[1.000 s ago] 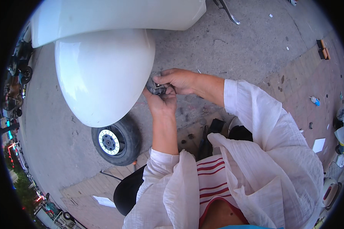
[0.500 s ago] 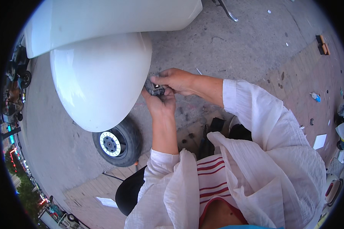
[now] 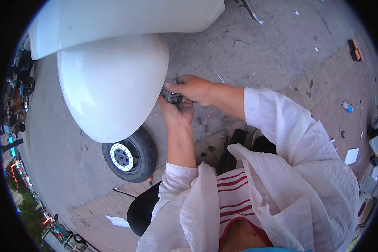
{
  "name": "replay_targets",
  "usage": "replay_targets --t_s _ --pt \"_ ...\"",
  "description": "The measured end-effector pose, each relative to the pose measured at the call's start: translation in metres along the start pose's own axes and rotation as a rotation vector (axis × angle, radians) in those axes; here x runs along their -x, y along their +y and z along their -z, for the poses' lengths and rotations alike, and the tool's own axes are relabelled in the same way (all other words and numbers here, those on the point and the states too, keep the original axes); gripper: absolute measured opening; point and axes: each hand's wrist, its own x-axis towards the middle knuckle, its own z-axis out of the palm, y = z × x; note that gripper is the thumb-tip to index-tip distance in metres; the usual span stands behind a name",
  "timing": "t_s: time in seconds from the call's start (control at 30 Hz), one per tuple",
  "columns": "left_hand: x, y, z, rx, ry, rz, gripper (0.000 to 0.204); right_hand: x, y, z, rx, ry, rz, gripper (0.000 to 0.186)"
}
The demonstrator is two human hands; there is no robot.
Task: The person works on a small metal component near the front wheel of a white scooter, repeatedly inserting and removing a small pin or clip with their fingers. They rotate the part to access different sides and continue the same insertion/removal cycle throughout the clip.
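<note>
Beside the white scooter fender [image 3: 113,88], both my hands are closed on a small, grimy, dark metal part [image 3: 172,97] that looks like a brake caliper. My left hand [image 3: 177,113] cups it from below. From the right, my right hand [image 3: 194,89] grips its upper side with the thumb laid across. The fender's edge hides some of my left fingers. A wheel with a black tyre [image 3: 148,157] and a bright drilled brake disc [image 3: 122,157] lies on the ground below the fender, apart from my hands.
The large white body panel [image 3: 126,19] overhangs the fender. A metal stand or lever [image 3: 253,13] juts in at the top. On the pavement lie an orange-handled tool [image 3: 150,179], a thin white stick [image 3: 221,79], a blue-and-white bottle [image 3: 347,107] and a white card [image 3: 351,156].
My hands stay on the metal part, which is turned slightly, my fingers shifting a little around it. The view has moved very slightly.
</note>
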Motion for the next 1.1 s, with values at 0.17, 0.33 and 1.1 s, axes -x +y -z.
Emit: replay_targets --t_s 0.17,0.33,1.1 --pt "0.002 -0.001 -0.002 0.028 0.093 -0.018 0.038 0.006 -0.002 0.001 0.086 -0.014 0.035 0.045" --pt "0.003 -0.001 -0.013 0.025 0.160 -0.009 0.038 0.009 0.000 -0.011 -0.072 0.067 0.052 0.042" --pt "0.009 0.001 -0.008 0.040 0.002 0.007 0.036 0.005 -0.005 0.003 0.079 0.028 0.050 0.044"
